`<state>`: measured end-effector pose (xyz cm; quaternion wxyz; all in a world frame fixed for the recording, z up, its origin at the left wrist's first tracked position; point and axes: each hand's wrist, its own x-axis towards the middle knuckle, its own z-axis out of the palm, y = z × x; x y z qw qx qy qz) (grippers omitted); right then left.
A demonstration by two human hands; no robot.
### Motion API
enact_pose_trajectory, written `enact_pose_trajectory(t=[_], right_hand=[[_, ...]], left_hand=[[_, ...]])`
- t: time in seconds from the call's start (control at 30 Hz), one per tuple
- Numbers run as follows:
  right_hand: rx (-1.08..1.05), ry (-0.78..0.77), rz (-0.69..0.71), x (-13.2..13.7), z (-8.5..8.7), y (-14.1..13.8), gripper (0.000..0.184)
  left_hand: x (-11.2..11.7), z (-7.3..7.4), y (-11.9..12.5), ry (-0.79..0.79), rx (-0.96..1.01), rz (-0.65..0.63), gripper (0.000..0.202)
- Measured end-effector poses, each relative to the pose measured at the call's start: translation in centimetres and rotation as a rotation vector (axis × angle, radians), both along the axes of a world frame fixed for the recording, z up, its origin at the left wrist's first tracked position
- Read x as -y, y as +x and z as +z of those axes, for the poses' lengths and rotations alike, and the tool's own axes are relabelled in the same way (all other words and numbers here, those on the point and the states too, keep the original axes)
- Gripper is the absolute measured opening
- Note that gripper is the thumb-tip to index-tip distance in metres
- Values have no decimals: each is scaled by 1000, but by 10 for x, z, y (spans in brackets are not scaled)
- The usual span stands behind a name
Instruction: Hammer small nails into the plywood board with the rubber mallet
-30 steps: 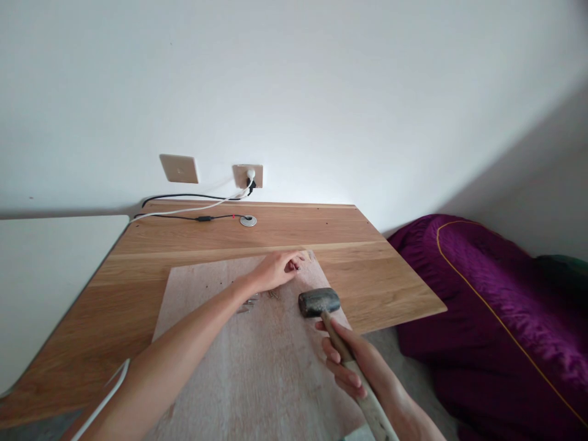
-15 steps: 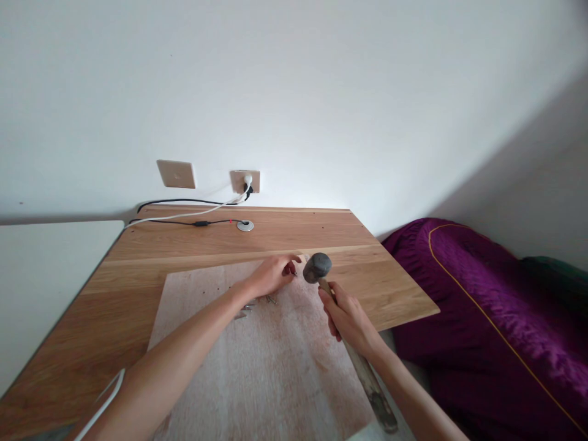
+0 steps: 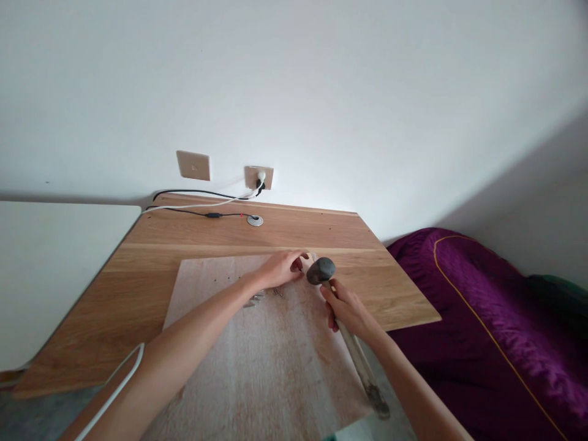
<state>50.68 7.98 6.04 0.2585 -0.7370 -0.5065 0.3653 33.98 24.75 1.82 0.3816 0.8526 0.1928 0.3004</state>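
Observation:
A pale plywood sheet [image 3: 266,367] lies on a wooden desk [image 3: 151,269]. My left hand [image 3: 281,269] rests near the sheet's far right corner, fingers pinched on something too small to name, perhaps a nail. My right hand [image 3: 347,309] grips the wooden handle of a mallet just below its dark head [image 3: 320,270], which hovers right beside my left fingertips. The handle's end [image 3: 374,398] sticks out behind my wrist. Several loose nails [image 3: 258,297] lie on the sheet under my left forearm.
Black and white cables [image 3: 197,205] run from a wall socket [image 3: 258,177] along the desk's back edge, past a round grommet [image 3: 255,220]. A purple bedspread [image 3: 496,343] lies right of the desk. A white cord [image 3: 114,386] hangs near my left elbow.
The mallet swung from low over the sheet up to my left fingertips, and my right hand slid up near the head. My left hand stayed pinched at the corner. The view shifted slightly.

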Motion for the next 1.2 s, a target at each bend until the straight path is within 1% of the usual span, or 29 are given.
enact_pose_trajectory(t=[0.17, 0.27, 0.37, 0.53, 0.67, 0.73, 0.83, 0.9, 1.03, 1.2], right_hand=[[76, -3, -39, -3, 3, -5, 17], [129, -21, -47, -3, 8, -9, 16], [168, -22, -62, -4, 11, -10, 20], [250, 60, -84, -7, 20, -7, 23], [264, 146, -62, -11, 28, -9, 26], [261, 144, -45, -12, 30, -11, 26], [271, 127, 4, -13, 26, -14, 22], [280, 143, 25, -12, 22, -14, 22], [297, 171, -10, -7, 13, -9, 27], [312, 148, -42, -1, 7, -3, 27]], left_hand=[[0, 0, 0, -30, -18, 47, 44], [1, 0, 0, -32, -11, 48, 46], [0, -1, 0, -32, -6, 38, 47], [-3, -3, 1, -63, -44, 18, 47], [-4, -4, 2, -59, -57, 19, 47], [-4, -5, 2, -60, -56, 15, 49], [-4, -7, 2, -70, -30, 4, 49], [-4, -9, 2, -64, -14, 1, 48], [-3, -9, 2, -65, -24, 3, 50], [-3, -8, 2, -69, -24, 20, 47]])
